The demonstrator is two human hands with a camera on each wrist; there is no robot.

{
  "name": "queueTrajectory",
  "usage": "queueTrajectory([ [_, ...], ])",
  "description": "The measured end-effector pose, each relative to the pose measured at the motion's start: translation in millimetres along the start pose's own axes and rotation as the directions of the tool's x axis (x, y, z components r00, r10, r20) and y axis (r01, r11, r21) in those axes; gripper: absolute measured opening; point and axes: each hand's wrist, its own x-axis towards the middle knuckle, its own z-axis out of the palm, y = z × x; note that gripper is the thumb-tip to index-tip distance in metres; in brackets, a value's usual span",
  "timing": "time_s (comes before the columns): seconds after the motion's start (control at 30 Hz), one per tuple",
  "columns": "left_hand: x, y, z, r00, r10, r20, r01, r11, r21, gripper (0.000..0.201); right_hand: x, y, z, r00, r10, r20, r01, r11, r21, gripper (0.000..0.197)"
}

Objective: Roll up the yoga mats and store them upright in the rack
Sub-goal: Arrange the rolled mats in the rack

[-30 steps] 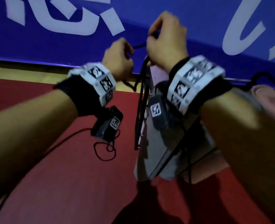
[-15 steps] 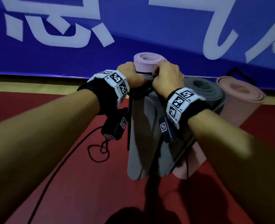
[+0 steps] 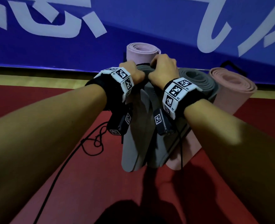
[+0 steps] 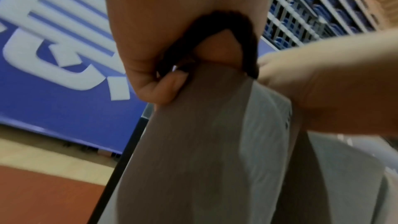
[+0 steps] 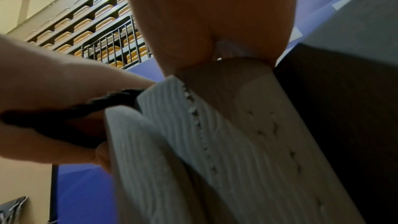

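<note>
Grey mat (image 3: 140, 126): rolled, upright on the red floor (image 3: 68, 175), its top now held lower than a second ago.
Strap (image 4: 247, 40): black band, pulled over the roll's top.
Left hand (image 3: 133, 71): fingers curled round the strap.
Right hand (image 3: 163, 70): gripping the mat's top edge.
Neighbours: lilac mat (image 3: 142, 51) behind; dark grey mat (image 3: 198, 81) and pink mat (image 3: 230, 89) to the right.

A sports hall: tiered stands of blue seats (image 4: 312, 4) and yellow seats (image 5: 103, 23), a blue banner (image 3: 133, 18) with large white lettering, red court floor (image 3: 85, 183).
</note>
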Motion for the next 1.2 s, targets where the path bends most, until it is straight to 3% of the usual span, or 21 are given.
queueTrajectory([
  [0.23, -15, -13, -25, 1.000, 0.025, 0.015, -0.027, 0.992, 0.121, 0.026, -13, -17, -7, 0.998, -0.035, 0.049, 0.035, 0.999, 0.003, 0.035],
  [0.4, -33, -26, -66, 1.000, 0.012, 0.025, -0.015, 0.994, 0.106, 0.036, -26, -51, -21, 0.991, -0.130, 0.027, 0.130, 0.991, 0.026, 0.027],
  [0.57, -60, -58, -81, 0.997, -0.074, 0.016, 0.071, 0.990, 0.118, 0.040, -49, -66, -9, 0.986, -0.119, 0.121, 0.102, 0.985, 0.138, 0.023],
  [0.77, -80, -103, -75, 0.974, -0.224, 0.023, 0.225, 0.968, -0.115, 0.036, -74, -62, 6, 0.987, -0.123, 0.104, 0.093, 0.963, 0.253, 0.023],
  [0.83, -88, -102, -77, 0.964, -0.252, 0.082, 0.264, 0.937, -0.228, 0.060, -74, -63, 5, 0.988, -0.122, 0.093, 0.094, 0.960, 0.263, 0.024],
  [0.9, -90, -102, -77, 0.957, -0.273, 0.101, 0.292, 0.891, -0.347, 0.100, -75, -62, 6, 0.990, -0.119, 0.073, 0.096, 0.961, 0.260, 0.022],
  [0.93, -90, -101, -78, 0.954, -0.286, 0.095, 0.300, 0.873, -0.385, 0.107, -74, -62, 6, 0.992, -0.111, 0.065, 0.092, 0.963, 0.255, 0.021],
  [1.07, -93, -102, -77, 0.952, -0.305, -0.021, 0.270, 0.872, -0.409, 0.060, -75, -62, 7, 0.997, -0.066, 0.050, 0.052, 0.968, 0.246, 0.020],
  [1.2, -96, -114, -72, 0.929, -0.368, -0.034, 0.313, 0.833, -0.455, 0.054, -77, -58, 9, 0.993, -0.022, 0.120, -0.012, 0.961, 0.277, 0.022],
])
